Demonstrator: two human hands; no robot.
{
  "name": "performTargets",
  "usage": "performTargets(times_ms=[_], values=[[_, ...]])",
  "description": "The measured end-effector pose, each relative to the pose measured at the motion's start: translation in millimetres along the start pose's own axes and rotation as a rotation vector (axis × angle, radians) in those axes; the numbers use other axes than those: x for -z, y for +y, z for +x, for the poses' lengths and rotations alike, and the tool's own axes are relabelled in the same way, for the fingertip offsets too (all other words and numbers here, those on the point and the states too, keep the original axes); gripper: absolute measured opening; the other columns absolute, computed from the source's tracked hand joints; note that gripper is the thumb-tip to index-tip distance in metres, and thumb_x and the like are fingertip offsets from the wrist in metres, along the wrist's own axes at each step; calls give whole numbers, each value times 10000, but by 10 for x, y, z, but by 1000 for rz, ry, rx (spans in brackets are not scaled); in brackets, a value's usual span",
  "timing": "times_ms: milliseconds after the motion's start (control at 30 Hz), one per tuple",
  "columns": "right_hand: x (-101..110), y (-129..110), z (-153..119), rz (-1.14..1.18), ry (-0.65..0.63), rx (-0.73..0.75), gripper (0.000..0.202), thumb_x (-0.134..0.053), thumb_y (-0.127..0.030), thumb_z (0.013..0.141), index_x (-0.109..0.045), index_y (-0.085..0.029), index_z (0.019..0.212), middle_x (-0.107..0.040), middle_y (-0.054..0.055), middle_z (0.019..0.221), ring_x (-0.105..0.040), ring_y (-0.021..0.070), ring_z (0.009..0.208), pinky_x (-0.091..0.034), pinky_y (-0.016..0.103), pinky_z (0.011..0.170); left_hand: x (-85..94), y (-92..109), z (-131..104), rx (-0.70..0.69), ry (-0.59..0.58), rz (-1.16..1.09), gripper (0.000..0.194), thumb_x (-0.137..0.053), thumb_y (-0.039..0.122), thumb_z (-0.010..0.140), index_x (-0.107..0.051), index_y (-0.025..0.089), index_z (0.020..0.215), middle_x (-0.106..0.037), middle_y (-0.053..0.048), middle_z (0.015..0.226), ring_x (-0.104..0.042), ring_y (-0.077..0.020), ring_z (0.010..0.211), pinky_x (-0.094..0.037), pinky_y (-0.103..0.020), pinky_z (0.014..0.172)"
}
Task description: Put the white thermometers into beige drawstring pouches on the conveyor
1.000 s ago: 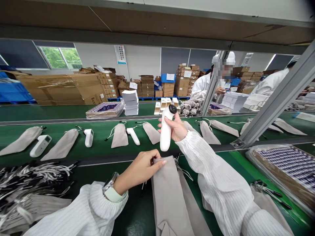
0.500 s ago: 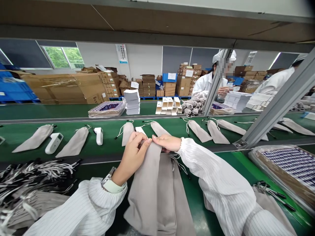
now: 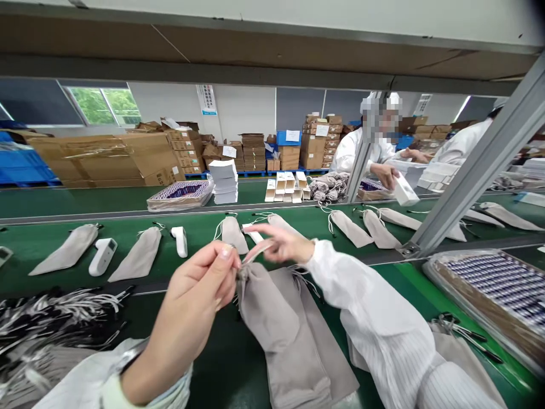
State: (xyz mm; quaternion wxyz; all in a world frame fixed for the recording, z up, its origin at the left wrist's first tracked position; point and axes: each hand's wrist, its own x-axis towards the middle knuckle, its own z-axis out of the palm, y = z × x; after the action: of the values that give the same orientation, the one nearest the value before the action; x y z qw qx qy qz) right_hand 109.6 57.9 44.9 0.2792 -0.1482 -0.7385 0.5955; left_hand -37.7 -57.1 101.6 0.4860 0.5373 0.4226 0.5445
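Note:
My left hand [image 3: 200, 284] is raised above the green bench and pinches the gathered neck of a grey drawstring pouch [image 3: 272, 324]. The pouch hangs down onto a second flat grey pouch [image 3: 327, 341] lying on the bench. My right hand [image 3: 283, 244] is just beyond the neck, fingers spread, holding the pouch's drawstring [image 3: 255, 253] taut. The white handheld device from a moment ago is out of sight; the pouch looks filled.
The green conveyor [image 3: 51, 272] behind carries grey pouches [image 3: 140, 255] and white devices [image 3: 101, 257]. A pile of pouches with cords [image 3: 51, 318] lies at left. A tray of purple items [image 3: 498, 284] sits at right beside a slanted metal post [image 3: 468, 165]. Two people in white coats work opposite.
The white device went from my right hand into the pouch. Both hands then closed the mouth; now my left hand lifts the cinched neck while my right pulls the string.

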Motion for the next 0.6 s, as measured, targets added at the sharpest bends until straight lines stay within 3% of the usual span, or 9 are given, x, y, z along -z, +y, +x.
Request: performTargets(times_ms=[33,67,133,200,267,333,367,467,600], values=[[-162,-4,40,38,-101,43,650,-684,-451,499,-493,-187,1061,-599,-6,733,-436,54,475,-382,199,493,-1,-48,33,-39,10,12,224,-419,333,831,-475,185,673,-245,80,436,-282,-53,372,-248,-169,382],[-278,-12,78,56,-74,103,546,-691,-409,505,-535,-170,970,-585,-8,715,-489,78,561,-409,215,569,-1,-102,70,-81,10,39,227,-412,334,836,-486,186,681,-257,80,437,-314,-56,377,-275,-174,398],[-291,-45,119,13,133,152,349,-657,-337,559,-557,-152,838,-551,-16,651,-527,113,650,-423,247,655,-2,-225,145,-194,24,150,239,-406,335,839,-512,187,685,-310,74,443,-369,-66,410,-323,-184,445],[6,-88,70,-193,581,100,306,-598,-275,603,-544,-155,880,-561,1,711,-529,127,666,-422,261,657,-10,-373,220,-292,26,315,213,-424,321,830,-545,188,715,-429,56,507,-438,-80,497,-367,-193,523],[487,-103,-84,-487,1083,27,296,-536,-261,642,-521,-151,916,-575,38,801,-536,154,727,-415,280,684,-22,-551,298,-290,-62,506,172,-453,309,812,-574,193,775,-549,24,665,-514,-110,647,-399,-217,630],[948,-54,-303,-858,1343,-235,355,-519,-296,665,-499,-163,993,-583,67,849,-537,208,806,-396,326,720,-32,-746,371,-239,-223,704,157,-492,301,781,-595,200,844,-595,-8,861,-532,-156,826,-398,-263,753],[1123,0,-417,-1000,1368,-428,392,-515,-319,677,-485,-161,1034,-587,84,842,-537,239,827,-389,351,720,-34,-839,403,-216,-305,787,187,-517,296,761,-590,204,906,-586,-20,956,-515,-178,904,-387,-288,803],[1348,258,-672,-1197,1187,-804,497,-492,-344,728,-406,-133,1169,-580,149,903,-518,285,906,-374,386,729,-25,-1038,453,-200,-387,955,235,-488,229,769,-568,216,990,-581,-18,1001,-489,-186,964,-378,-313,840],[1166,611,-618,-1194,1036,-805,487,-485,-326,756,-412,-129,1196,-473,217,1115,-407,337,1058,-291,492,812,-12,-1098,415,-268,-359,1086,209,-451,165,789,-570,211,955,-593,-7,931,-503,-161,911,-403,-280,801]])
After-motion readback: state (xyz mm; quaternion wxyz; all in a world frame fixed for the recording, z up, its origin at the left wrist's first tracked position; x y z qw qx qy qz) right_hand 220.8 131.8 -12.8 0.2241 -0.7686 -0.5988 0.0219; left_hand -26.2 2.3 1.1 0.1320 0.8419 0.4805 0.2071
